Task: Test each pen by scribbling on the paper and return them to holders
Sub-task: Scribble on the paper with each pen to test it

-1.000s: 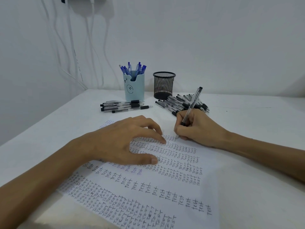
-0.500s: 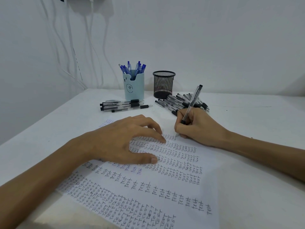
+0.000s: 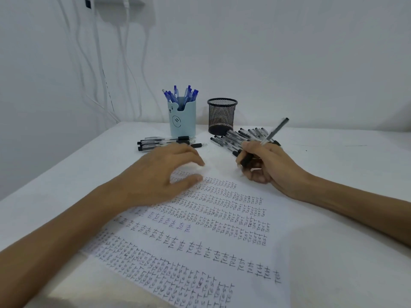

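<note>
The right hand [image 3: 264,165] pinches a clear-barrelled black pen [image 3: 275,131] by its dark grip, cap end tilted up and away; the tip is hidden behind the fingers. The hand sits at the far right edge of the paper [image 3: 222,230], which is covered in rows of "test". The left hand [image 3: 160,174], blurred, holds nothing and lies with relaxed fingers over the sheet's far left part. Beyond lie loose black pens [image 3: 235,136], a black mesh holder [image 3: 222,117] and a light blue holder [image 3: 182,121] of blue pens [image 3: 181,94].
</note>
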### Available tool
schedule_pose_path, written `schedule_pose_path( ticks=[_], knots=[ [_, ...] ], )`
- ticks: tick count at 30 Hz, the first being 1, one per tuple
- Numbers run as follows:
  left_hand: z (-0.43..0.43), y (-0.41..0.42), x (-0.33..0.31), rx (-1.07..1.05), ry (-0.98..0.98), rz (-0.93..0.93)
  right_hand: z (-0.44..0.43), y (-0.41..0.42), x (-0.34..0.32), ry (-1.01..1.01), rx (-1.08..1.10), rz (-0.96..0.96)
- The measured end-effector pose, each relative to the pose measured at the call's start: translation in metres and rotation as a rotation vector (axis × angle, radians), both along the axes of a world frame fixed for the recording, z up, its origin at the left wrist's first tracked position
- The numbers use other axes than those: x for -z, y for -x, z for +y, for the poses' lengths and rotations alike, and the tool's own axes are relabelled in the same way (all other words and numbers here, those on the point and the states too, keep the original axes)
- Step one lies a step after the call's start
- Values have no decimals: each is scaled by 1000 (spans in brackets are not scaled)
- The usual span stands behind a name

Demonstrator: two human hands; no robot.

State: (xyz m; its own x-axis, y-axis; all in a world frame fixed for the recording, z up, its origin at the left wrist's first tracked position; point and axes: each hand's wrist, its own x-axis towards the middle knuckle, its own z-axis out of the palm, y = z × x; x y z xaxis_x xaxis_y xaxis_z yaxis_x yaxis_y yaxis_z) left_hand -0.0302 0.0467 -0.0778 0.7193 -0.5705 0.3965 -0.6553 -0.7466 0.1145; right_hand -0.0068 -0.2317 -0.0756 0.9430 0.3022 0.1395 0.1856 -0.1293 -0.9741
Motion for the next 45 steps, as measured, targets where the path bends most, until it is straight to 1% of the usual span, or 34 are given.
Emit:
schedule_pose_path(
  ticks=[2, 5, 7, 9, 11, 16, 18, 22, 26, 27, 29, 35, 40, 43, 45],
  knots=[
    [10, -8, 1, -114, 20, -52, -2, -1, 2, 8, -15, -26],
    [26, -17, 6, -230, 35, -71, -1, 3, 0, -33, -40, -35],
    [33, -22, 9, -290, 27, -68, 1, 5, -4, -102, -27, 21],
    [38, -25, 10, -338, 23, -58, 3, 6, -7, -176, -2, 119],
    [41, -28, 11, -377, 21, -46, 3, 6, -10, -201, 5, 185],
    [43, -33, 12, -396, -5, -42, 1, 8, -11, -134, 73, 69],
    [43, -33, 12, -382, 8, -77, 0, 5, -11, -36, 88, 37],
    [43, -33, 14, -330, 63, -109, -2, -19, -28, 328, 109, -39],
    [43, -34, 14, -301, 105, -86, -7, -51, -48, 820, 137, -256],
    [43, -34, 13, -296, 122, -82, -7, -59, -50, 916, 170, -329],
    [42, -33, 13, -293, 149, -90, -7, -74, -54, 1034, 231, -438],
    [36, -28, 7, -277, 256, -179, -1, -96, -61, 1223, 280, -504],
    [28, -17, -3, -206, 365, -280, 3, -101, -58, 1277, 284, -553],
    [23, -12, -8, -147, 408, -350, 7, -98, -54, 1240, 352, -645],
    [20, -8, -11, -101, 422, -387, 13, -93, -50, 1092, 334, -768]
  ],
)
